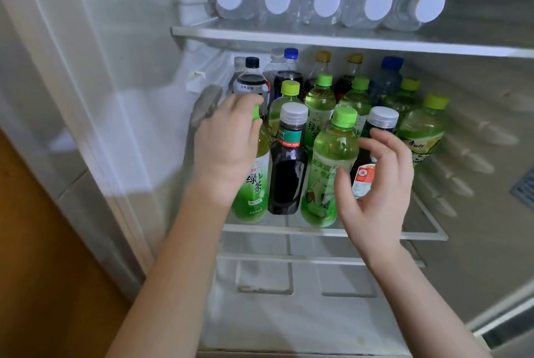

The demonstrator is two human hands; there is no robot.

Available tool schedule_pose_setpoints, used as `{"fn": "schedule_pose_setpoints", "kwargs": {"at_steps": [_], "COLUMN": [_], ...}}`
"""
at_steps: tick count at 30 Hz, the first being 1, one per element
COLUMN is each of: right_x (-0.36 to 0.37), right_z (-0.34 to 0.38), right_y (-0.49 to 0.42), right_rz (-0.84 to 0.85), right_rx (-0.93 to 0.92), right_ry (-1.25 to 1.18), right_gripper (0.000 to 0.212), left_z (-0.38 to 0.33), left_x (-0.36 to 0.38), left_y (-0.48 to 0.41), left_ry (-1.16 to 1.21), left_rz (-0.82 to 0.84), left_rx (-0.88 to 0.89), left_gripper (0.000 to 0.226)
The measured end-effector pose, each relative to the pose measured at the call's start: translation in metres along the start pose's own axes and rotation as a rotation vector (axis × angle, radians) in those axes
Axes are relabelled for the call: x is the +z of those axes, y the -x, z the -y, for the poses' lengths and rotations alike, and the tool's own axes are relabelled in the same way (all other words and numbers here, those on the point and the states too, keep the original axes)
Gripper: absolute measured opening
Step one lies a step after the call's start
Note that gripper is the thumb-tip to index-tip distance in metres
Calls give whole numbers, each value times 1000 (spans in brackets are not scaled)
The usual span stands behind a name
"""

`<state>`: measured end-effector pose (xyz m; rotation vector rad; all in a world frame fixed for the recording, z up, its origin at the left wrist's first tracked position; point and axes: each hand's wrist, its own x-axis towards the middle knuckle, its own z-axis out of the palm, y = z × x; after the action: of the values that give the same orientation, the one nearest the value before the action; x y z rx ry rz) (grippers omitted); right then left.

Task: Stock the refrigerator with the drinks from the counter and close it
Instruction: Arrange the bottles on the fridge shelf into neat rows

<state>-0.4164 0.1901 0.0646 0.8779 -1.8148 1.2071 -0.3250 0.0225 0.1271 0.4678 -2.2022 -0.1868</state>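
The open refrigerator shows a middle glass shelf (335,232) packed with upright drinks. My left hand (225,143) grips the neck of a green tea bottle (251,192) at the shelf's front left, its green cap showing between my fingers. Beside it stand a dark drink with a grey cap (289,164) and another green bottle (329,172). My right hand (378,181) hovers with fingers spread and loosely curved in front of a dark bottle with a red label (364,178), holding nothing.
Several clear water bottles (323,4) lie on their sides on the top shelf (318,39). Behind the front row stand more green tea, cola and water bottles. Below is a crisper drawer cover (289,259). The fridge's left wall (138,97) is close to my left hand.
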Motion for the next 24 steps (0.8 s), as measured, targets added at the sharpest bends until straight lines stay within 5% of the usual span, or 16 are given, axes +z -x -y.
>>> {"fn": "schedule_pose_setpoints", "kwargs": {"at_steps": [4,8,24], "right_x": [7,18,33], "right_z": [-4,-12,-26], "right_y": [-10,-15,-7], "right_rz": [53,145,116], "right_rx": [-8,-15,1], "right_ry": [65,128,80], "right_gripper": [59,72,76], "left_z": [8,16,38], "left_x": [33,59,133], "left_y": [24,71,59], "left_ry": [259,579,430], "left_rz": [-144,-110,-135], "left_rx": [-133,-271,-515], "left_gripper": [52,84,70]}}
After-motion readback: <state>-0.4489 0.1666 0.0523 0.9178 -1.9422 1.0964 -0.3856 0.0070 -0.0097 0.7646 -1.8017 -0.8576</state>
